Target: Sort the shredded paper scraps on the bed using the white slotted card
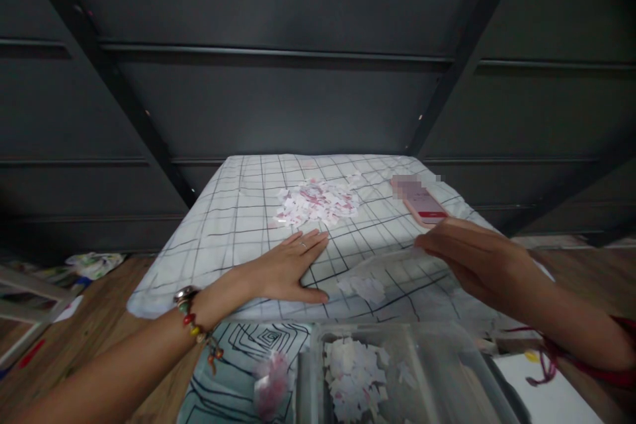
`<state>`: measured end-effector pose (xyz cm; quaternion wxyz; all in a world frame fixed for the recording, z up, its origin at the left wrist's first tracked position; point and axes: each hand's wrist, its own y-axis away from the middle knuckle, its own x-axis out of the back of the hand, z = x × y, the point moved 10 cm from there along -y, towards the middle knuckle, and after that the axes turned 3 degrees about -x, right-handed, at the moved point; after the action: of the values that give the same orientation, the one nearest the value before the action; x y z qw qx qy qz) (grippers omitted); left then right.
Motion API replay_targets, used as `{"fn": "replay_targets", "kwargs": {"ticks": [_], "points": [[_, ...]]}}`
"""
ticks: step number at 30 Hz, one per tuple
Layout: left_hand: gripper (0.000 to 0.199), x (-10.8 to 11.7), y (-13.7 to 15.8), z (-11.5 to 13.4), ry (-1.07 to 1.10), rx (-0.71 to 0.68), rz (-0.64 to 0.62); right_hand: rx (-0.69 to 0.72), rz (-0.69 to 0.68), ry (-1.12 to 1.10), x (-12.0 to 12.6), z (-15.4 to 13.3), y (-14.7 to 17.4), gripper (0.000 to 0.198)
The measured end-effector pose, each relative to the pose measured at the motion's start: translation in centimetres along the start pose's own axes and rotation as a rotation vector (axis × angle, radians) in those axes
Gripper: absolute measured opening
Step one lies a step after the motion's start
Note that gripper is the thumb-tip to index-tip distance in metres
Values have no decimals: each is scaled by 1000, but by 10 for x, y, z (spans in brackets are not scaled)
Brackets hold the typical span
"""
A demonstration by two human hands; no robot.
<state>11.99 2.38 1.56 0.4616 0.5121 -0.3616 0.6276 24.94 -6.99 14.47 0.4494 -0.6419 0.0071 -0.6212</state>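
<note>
My left hand (291,269) lies flat on a white checked cloth (238,212), palm down with fingers stretched out. Just beyond its fingertips is a loose heap of small white paper slips (318,204) with red marks. My right hand (472,258) is pinched on the edge of a clear plastic bag (392,260). A few white paper slips (366,288) show at the bag's left end, seemingly inside it. Close to the right hand's fingers lies a phone in a pink case (424,205), screen up.
A clear plastic box (422,371) in front of me holds more paper slips (352,374). Left of it, a small pink bundle (271,384) sits on a patterned teal cloth (218,371). Dark panels (278,106) rise behind the table. A white rack (30,305) stands at left.
</note>
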Motion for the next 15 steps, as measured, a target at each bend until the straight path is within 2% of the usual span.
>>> {"fn": "replay_targets", "kwargs": {"ticks": [8,12,15], "points": [[92,4,1,0,44,-6,19,-13,-50,48,16,-16,26,29],[92,7,3,0,140,-10,-27,-25,6,77,25,-11,17,24],[87,16,7,-3,201,-17,-43,-56,66,87,22,7,1,19]]}}
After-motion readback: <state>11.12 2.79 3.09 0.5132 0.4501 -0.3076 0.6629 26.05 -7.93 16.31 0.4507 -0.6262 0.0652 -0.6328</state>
